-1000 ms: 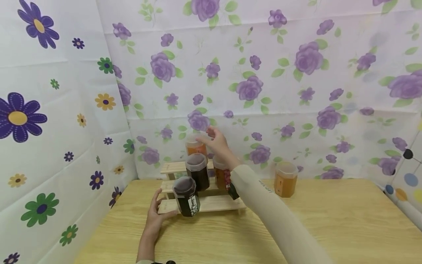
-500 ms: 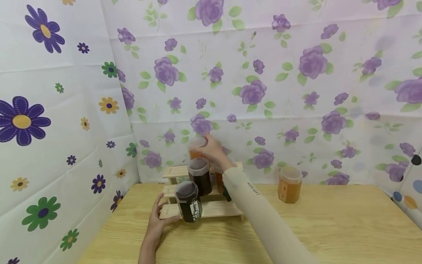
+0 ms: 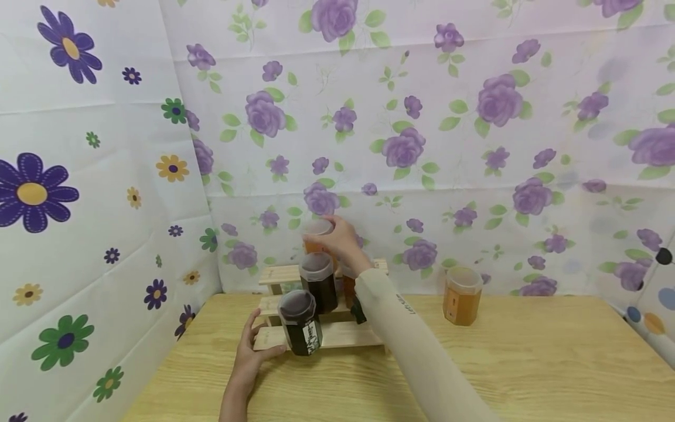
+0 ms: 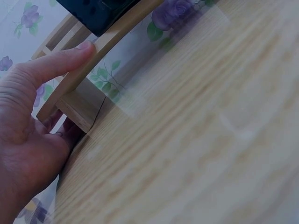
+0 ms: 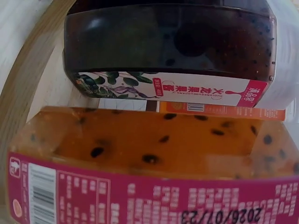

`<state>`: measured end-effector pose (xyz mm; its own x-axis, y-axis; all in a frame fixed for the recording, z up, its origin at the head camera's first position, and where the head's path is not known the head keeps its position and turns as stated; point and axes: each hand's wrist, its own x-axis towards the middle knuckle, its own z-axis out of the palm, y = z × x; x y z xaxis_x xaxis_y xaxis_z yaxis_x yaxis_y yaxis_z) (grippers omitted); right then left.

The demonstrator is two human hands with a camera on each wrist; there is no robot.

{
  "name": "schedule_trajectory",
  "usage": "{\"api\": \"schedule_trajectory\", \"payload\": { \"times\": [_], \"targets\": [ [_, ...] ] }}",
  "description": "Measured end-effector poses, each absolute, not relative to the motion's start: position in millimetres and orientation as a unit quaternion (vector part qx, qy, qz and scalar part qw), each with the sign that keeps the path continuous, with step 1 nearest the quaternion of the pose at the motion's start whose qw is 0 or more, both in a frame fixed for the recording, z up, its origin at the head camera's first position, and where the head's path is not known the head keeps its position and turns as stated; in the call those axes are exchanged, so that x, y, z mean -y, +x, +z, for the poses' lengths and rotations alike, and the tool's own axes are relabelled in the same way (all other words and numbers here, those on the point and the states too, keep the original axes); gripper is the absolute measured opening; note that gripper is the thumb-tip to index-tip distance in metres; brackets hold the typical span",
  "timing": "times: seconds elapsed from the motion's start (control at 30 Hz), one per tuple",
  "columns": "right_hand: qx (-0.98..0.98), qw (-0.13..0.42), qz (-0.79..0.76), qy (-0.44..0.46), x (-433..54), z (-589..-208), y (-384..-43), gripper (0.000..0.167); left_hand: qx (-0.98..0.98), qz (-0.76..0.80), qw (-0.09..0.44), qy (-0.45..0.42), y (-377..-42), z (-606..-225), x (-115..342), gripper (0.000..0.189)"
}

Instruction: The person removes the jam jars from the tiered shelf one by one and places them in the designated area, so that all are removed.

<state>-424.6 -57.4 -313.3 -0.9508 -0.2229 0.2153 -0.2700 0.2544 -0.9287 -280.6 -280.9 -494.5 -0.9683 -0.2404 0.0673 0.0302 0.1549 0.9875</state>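
Note:
My left hand [image 3: 248, 357] grips the left end of the small three-step wooden rack [image 3: 348, 333]. In the left wrist view its thumb [image 4: 70, 60] lies along the lowest step and the other fingers curl behind the end. My right hand [image 3: 337, 237] holds an orange jar [image 3: 314, 247] near its lid on the top step, thumb in front and a finger behind. A dark jar [image 3: 319, 287] stands on the middle step, another dark jar [image 3: 300, 328] on the lowest. An amber jar with dark seeds [image 5: 154, 144] is beside a dark jar [image 5: 168, 42] in the right wrist view.
Farther right, another orange jar [image 3: 462, 296] stands on the wooden table [image 3: 527, 363] near the back edge. Flowered cloth [image 3: 448, 146] hangs behind the table and along its sides. My right sleeve partly hides the amber jar on the rack.
My right hand has come down slightly and closed around the top of the orange jar. The head view has shifted a little; my left hand keeps its place on the rack.

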Motion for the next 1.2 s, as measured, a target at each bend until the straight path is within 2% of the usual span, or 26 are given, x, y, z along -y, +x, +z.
{"api": "schedule_trajectory", "payload": {
  "times": [0.47, 0.63, 0.73, 0.9, 1.2],
  "targets": [
    [0.759, 0.123, 0.632, 0.096, 47, -313, -422, 0.073, 0.749, -0.652, 0.105, 0.051, -280, -497, 276, 0.111],
    [0.743, 0.165, 0.642, 0.096, 31, -297, -417, 0.071, 0.745, -0.657, 0.108, 0.047, -280, -502, 272, 0.111],
    [0.725, 0.185, 0.655, 0.104, 13, -278, -415, 0.071, 0.746, -0.655, 0.111, 0.045, -283, -500, 271, 0.109],
    [0.710, 0.186, 0.674, 0.088, -27, -259, -407, 0.078, 0.749, -0.651, 0.112, 0.046, -282, -497, 275, 0.108],
    [0.707, 0.233, 0.665, 0.063, -114, -270, -390, 0.074, 0.755, -0.643, 0.116, 0.054, -280, -498, 279, 0.110]
  ]
}}
